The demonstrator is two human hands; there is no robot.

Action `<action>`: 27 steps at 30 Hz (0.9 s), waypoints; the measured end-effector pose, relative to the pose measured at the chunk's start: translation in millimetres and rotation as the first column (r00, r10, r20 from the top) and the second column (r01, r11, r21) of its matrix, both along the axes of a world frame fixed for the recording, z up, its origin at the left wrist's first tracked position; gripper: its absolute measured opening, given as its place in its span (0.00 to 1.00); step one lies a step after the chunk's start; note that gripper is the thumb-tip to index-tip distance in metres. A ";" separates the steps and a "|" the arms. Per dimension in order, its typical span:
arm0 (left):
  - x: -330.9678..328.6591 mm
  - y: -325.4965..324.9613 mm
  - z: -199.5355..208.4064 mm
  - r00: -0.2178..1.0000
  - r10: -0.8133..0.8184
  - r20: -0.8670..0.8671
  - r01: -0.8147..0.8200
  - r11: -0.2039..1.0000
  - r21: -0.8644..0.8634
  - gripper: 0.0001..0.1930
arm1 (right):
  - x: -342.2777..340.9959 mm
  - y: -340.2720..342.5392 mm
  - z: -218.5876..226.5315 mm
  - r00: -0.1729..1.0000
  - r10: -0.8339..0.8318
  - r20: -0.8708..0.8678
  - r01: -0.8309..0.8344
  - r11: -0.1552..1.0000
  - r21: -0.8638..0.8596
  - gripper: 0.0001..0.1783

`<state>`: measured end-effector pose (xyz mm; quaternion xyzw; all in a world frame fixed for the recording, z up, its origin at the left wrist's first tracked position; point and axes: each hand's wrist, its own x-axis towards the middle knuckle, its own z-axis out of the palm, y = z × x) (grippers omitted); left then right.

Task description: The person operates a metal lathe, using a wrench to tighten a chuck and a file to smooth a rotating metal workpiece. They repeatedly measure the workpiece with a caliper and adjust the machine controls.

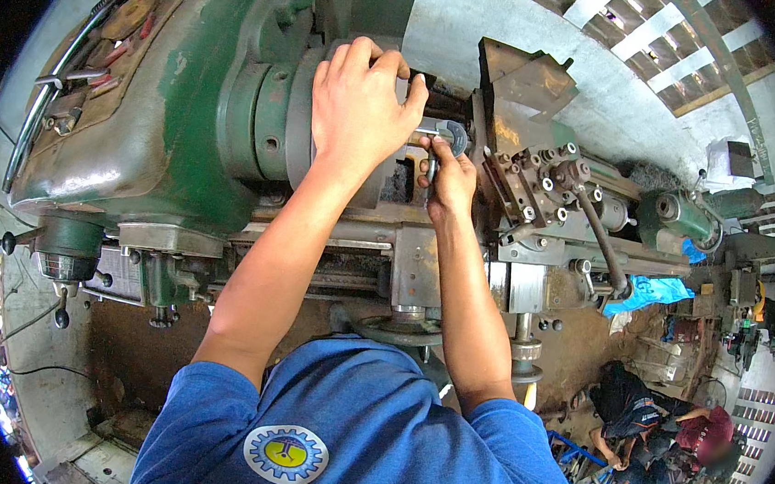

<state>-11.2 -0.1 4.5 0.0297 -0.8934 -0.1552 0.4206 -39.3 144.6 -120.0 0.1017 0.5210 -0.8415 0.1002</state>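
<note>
My left hand (363,102) lies over the grey lathe chuck (301,119), its fingers bent and its thumb apart from them. Whatever is under the fingertips stays hidden. Just to its right, my right hand (453,181) pinches what looks like a micrometer (453,135), with a grey curved frame and a thin barrel pointing down between thumb and fingers. The micrometer is beside a shiny round metal piece (427,127) that sticks out from the chuck side. My left wrist and fingers partly cover this piece.
The green lathe headstock (171,85) fills the left, with hand tools on top. Close on the right stands a tool post (540,186) with bolts and a long lever (600,233). A handwheel (398,329) is below my hands. Several people (631,406) crouch at lower right.
</note>
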 end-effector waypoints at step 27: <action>0.0 -0.3 2.2 0.999 0.031 0.040 -0.031 1.000 0.001 0.10 | -1.0 10.8 4.1 0.995 0.100 0.027 -0.096 0.989 -0.115 0.06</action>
